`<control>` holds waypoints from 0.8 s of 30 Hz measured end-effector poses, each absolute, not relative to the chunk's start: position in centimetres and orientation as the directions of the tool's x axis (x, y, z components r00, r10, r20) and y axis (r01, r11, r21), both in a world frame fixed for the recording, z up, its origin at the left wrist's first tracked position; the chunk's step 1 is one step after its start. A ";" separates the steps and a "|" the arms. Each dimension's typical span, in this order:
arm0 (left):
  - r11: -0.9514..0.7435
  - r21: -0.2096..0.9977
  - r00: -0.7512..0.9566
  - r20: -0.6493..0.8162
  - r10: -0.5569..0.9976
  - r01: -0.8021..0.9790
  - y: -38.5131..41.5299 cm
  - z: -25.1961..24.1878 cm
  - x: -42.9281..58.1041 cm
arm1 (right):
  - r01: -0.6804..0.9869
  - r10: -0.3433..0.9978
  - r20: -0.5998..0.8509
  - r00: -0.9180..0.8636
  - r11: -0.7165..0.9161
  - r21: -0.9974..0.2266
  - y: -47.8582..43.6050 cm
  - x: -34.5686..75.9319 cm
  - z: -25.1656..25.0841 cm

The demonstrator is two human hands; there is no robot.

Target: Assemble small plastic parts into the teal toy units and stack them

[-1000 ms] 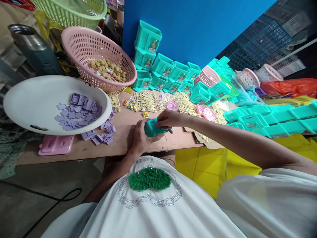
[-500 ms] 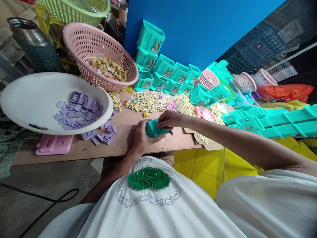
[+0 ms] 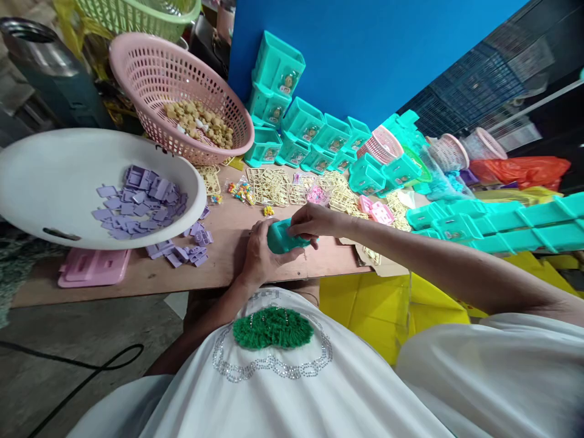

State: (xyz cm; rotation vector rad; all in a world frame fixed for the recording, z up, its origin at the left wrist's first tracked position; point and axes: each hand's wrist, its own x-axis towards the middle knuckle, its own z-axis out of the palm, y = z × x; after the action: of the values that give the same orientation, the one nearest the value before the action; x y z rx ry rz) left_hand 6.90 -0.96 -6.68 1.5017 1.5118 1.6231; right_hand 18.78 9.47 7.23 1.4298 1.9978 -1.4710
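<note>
A teal plastic box (image 3: 281, 238) rests low over the tabletop in front of me. My left hand (image 3: 261, 250) is wrapped round its left and near sides, with the thumb along the near edge. From the right, my right hand (image 3: 311, 224) reaches over the same box with curled fingers, its thumb and fingertips pressed together at the box's top. Whatever those fingertips may pinch is hidden. Just beyond the box lies a small cluster of yellow pieces (image 3: 268, 210).
A white basin (image 3: 59, 182) with purple parts stands left, beside a pink basket (image 3: 150, 67) holding tan pieces. Cream part frames (image 3: 269, 185) lie behind my hands. Teal boxes (image 3: 303, 118) are stacked at the back, more boxes (image 3: 493, 222) at right. A pink lid (image 3: 93, 267) sits under the basin.
My hands keep almost the same grip and place on the teal box. The view has shifted slightly, so things at the left appear a little farther left.
</note>
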 end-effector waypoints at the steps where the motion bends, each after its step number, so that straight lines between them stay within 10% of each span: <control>1: -0.294 0.897 -0.300 0.395 0.869 0.330 -0.9 -6.7 6.9 | 0.836 0.548 -0.694 -0.466 0.015 -0.549 9.4 18.7 7.3; 11: -0.295 0.895 -0.302 0.399 0.866 0.335 -0.8 -7.0 7.1 | 0.916 0.673 -0.622 -0.400 0.322 -0.240 7.6 16.6 8.7; 24: -0.369 0.856 -0.265 0.474 0.839 0.362 -0.7 -7.1 6.7 | 0.748 0.500 -0.824 -0.265 0.646 0.151 8.5 12.0 10.1</control>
State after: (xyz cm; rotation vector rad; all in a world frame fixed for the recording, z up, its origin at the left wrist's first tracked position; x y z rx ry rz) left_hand 6.69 -0.66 -7.07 1.5996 1.4670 1.6710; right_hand 11.97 8.53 10.08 0.9816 1.9316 -0.3349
